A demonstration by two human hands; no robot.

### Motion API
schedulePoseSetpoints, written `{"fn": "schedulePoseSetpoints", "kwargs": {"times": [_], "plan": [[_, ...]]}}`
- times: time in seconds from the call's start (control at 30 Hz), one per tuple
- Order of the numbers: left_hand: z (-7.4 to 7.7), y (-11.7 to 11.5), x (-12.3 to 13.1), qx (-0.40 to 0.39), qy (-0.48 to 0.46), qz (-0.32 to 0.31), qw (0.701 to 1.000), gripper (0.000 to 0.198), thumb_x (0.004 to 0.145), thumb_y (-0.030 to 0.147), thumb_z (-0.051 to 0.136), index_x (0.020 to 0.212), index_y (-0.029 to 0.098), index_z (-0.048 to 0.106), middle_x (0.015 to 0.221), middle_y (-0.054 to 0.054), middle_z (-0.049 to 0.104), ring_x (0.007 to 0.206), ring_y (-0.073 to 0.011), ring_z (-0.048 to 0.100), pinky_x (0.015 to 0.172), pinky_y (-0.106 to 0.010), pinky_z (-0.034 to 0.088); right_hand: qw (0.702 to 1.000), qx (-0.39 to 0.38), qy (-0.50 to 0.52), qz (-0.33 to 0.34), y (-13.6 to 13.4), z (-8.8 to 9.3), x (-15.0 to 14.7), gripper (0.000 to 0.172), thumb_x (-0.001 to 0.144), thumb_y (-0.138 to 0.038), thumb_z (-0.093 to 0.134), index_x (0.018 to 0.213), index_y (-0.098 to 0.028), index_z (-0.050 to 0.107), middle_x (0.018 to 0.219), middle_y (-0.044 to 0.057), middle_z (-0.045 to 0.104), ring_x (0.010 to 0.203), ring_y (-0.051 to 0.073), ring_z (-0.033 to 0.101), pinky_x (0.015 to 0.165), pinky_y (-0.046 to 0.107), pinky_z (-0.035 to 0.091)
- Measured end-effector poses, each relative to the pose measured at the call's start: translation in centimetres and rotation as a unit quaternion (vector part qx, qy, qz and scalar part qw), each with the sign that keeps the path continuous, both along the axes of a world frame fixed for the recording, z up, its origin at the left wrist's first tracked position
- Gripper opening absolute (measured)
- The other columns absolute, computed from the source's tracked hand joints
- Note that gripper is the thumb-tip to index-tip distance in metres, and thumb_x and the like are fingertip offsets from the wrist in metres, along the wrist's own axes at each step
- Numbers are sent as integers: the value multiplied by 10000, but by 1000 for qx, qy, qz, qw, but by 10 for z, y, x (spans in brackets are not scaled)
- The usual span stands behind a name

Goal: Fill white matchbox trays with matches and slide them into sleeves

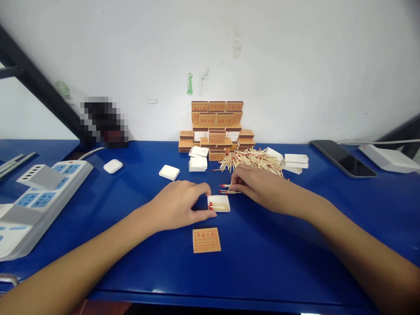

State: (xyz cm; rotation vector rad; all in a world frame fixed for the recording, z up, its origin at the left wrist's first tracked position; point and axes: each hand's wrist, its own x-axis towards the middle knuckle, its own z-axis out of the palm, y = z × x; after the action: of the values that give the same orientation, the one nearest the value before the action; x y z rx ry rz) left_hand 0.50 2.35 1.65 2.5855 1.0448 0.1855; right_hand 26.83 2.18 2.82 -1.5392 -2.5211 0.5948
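My left hand (182, 203) grips the left end of a small white matchbox tray (219, 199), index finger at the far corner and thumb at the near one. Several red-tipped matches lie lengthwise in that tray. Just beyond its right end, my right hand (251, 181) pinches a matchstick (230, 187) between thumb and fingertips. A few loose matches (226, 192) lie on the blue table right under those fingertips. Behind my right hand spreads a big heap of matches (251, 159). An orange matchbox sleeve (206, 240) lies flat in front of the tray.
Stacked matchboxes (216, 119) stand against the wall. White trays lie about: a pile (198, 164) before the stack, one tray (169, 172) farther left, more (295, 161) right of the heap. A power strip (46, 197), earbud case (113, 166) and phone (343, 158) flank them.
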Motion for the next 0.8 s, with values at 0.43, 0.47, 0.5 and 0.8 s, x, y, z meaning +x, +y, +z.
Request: {"fn": "schedulePoseSetpoints", "kwargs": {"times": [0.43,0.47,0.5,0.8], "plan": [[0,0,0,-6,-4,4,1000,361,940,537,731,1097,219,669,636,60,543,552,-140,512,557,-281,270,996,65,53,7,-9,10,-2,192,1060,-350,534,934,-221,599,967,56,673,859,206,613,732,331,437],[0,0,0,-6,-5,5,1000,364,938,539,732,1101,220,669,637,61,544,553,-140,512,557,-280,269,997,47,56,15,-11,9,-4,195,1063,-356,541,940,-221,608,972,50,677,854,199,615,728,327,436],[0,0,1,-5,-4,5,1000,366,937,541,733,1104,222,670,637,62,543,553,-140,512,556,-279,266,998,31,54,23,-13,8,-6,193,1064,-355,549,942,-221,615,978,43,679,848,192,617,725,324,434],[0,0,2,1,-1,4,1000,352,930,533,741,1047,212,656,633,62,533,546,-139,499,542,-283,252,997,32,-4,63,-25,-2,-21,122,1048,-249,591,937,-205,617,1007,37,650,799,173,613,690,308,404]]}}
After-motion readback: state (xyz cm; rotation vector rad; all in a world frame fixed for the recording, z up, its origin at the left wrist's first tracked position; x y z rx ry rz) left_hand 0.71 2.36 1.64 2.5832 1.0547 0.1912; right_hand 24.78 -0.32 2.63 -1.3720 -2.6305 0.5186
